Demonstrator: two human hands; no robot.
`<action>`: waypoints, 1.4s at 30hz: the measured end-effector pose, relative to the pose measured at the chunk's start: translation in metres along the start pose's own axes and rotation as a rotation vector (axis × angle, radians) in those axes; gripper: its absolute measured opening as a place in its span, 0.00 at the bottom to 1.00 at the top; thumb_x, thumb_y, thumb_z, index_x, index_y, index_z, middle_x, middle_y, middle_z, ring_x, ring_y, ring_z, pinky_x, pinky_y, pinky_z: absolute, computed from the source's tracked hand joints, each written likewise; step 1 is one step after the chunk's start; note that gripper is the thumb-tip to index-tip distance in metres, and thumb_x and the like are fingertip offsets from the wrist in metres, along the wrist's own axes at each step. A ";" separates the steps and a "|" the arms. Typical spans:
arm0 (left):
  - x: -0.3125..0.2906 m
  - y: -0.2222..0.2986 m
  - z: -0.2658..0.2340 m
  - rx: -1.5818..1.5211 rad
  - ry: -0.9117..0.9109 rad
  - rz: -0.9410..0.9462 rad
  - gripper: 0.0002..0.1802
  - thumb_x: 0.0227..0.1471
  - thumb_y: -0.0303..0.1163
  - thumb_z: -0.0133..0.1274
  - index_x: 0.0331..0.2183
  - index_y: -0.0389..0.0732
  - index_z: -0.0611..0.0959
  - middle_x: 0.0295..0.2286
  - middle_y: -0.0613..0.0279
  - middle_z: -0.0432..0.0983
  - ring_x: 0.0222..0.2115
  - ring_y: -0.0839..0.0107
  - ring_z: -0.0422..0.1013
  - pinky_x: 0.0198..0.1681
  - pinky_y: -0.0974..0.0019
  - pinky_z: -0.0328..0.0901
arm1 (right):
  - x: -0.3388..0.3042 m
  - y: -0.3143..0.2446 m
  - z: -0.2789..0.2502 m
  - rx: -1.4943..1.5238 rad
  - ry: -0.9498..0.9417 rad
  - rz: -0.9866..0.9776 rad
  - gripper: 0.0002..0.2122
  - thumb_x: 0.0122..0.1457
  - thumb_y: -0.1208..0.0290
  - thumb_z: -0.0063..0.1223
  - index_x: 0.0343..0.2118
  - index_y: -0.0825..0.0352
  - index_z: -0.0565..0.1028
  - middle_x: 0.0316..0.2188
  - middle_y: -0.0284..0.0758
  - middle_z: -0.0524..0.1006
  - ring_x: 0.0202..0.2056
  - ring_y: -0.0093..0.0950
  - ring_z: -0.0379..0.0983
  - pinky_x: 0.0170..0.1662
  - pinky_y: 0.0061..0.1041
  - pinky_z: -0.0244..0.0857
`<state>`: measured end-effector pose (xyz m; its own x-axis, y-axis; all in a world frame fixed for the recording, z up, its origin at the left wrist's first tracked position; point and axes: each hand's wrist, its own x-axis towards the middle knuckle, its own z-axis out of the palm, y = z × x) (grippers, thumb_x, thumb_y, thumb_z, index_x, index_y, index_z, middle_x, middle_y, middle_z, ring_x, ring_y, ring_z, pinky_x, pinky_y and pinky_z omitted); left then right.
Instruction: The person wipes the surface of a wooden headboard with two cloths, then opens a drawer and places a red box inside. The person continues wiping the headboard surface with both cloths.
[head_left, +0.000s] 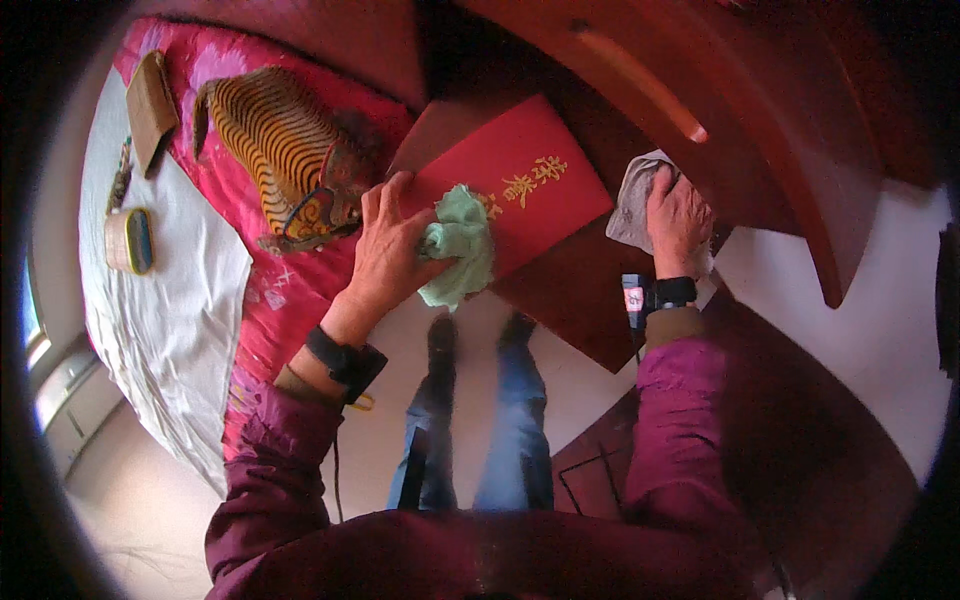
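My left hand [392, 245] grips a crumpled pale green cloth [460, 250] between thumb and fingers, over the near left part of a red folder [560, 185] with gold lettering. The folder lies on a dark reddish-brown wooden surface [590, 310], and the cloth hides part of its lettering. Farther right, my right hand [680, 225] is closed on a greyish-white cloth [630, 205] beside the wooden furniture's curved edge. That cloth is bunched under the palm, with one side sticking out to the left.
At left, a bed has a pink patterned cover [275, 295] and a white sheet [180, 320]. A tiger-striped cushion-like object [270, 140], a brown flat block [150, 110] and a small tan brush-like item [130, 240] lie on it. Curved red-brown wood [740, 110] rises at the upper right.
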<state>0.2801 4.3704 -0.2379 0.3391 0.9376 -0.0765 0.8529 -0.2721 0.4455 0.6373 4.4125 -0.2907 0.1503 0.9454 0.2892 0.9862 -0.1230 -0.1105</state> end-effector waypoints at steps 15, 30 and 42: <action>-0.064 -0.056 0.043 -0.753 -0.019 -0.087 0.16 0.31 0.31 0.64 0.27 0.39 0.77 0.27 0.56 0.71 0.31 0.55 0.66 0.37 0.58 0.62 | -0.019 -0.023 0.024 -0.204 -0.206 -0.020 0.21 0.61 0.61 0.33 0.34 0.76 0.73 0.42 0.54 0.72 0.48 0.51 0.62 0.56 0.46 0.49; -0.115 -0.108 0.093 -0.994 -0.060 -0.176 0.18 0.29 0.30 0.65 0.19 0.41 0.70 0.20 0.61 0.66 0.25 0.59 0.64 0.31 0.63 0.60 | -0.017 -0.012 0.071 -0.219 -0.042 -0.336 0.17 0.59 0.67 0.39 0.37 0.76 0.75 0.44 0.51 0.73 0.50 0.49 0.63 0.55 0.43 0.53; -0.119 -0.076 0.077 -1.169 -0.003 -0.295 0.16 0.31 0.30 0.65 0.21 0.39 0.73 0.28 0.60 0.72 0.31 0.62 0.69 0.39 0.64 0.64 | 0.035 -0.091 0.095 -0.166 -0.048 -0.469 0.19 0.58 0.59 0.41 0.21 0.70 0.76 0.31 0.50 0.76 0.41 0.51 0.66 0.46 0.56 0.57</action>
<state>0.2050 4.2626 -0.3315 0.1938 0.9300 -0.3124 0.0230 0.3141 0.9491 0.5461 4.4856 -0.3603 -0.3120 0.9226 0.2268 0.9450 0.2766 0.1747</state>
